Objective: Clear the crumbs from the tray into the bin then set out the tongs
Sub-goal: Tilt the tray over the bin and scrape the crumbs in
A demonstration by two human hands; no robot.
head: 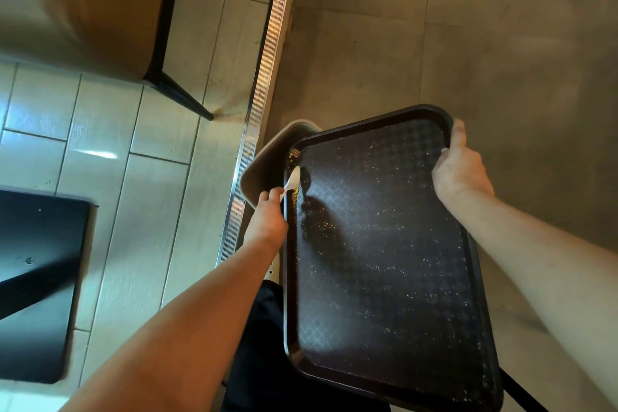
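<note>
Tray (384, 261) tilted over the bin (264, 164), crumbs (294, 194) gathered at its left edge.
We grip the tray's far corner at 2 o'clock with our right hand (459, 170), fingers curled over the rim; our left hand (267, 214) pinches a white spoon (291, 181) at 11 o'clock, its tip at the crumbs.

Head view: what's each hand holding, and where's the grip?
The right hand grips the dark tray at its far right corner rim. The left hand pinches a white plastic spoon by its handle, bowl at the tray's left edge.
</note>
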